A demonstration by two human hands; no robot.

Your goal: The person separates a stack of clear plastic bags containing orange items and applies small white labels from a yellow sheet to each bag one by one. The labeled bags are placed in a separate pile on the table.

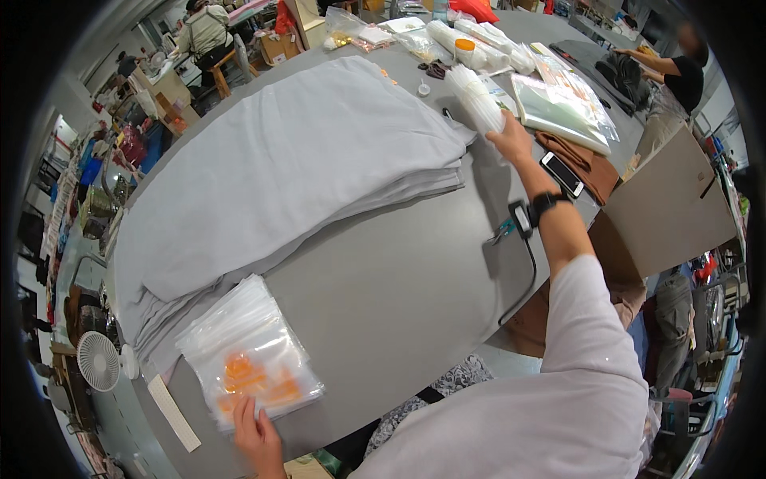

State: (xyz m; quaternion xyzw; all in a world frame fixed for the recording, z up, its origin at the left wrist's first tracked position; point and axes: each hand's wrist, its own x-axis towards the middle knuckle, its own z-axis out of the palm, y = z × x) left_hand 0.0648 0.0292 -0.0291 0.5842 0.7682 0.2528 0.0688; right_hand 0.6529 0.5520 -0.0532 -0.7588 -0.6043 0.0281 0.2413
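My right hand (511, 140), at the end of an outstretched arm, is closed on the near end of a bundle of clear plastic bags (474, 97) at the far right of the table. My left hand (257, 436) rests at the near edge of a stack of clear plastic bags (254, 343) with orange print, fingers stretched out on the plastic. Beyond that stack, a large pile of folded grey fabric (287, 160) spreads across the table. A black band holds a small device with a cable on my right wrist.
A phone (563, 174) lies on brown cloth (586, 164) beside more plastic sheets (558, 112). Small scissors (501, 231) sit beneath my right wrist; a ruler (174, 413) is at the left edge. A cardboard box (670, 199) stands at the right. Another person (685, 76) handles dark fabric.
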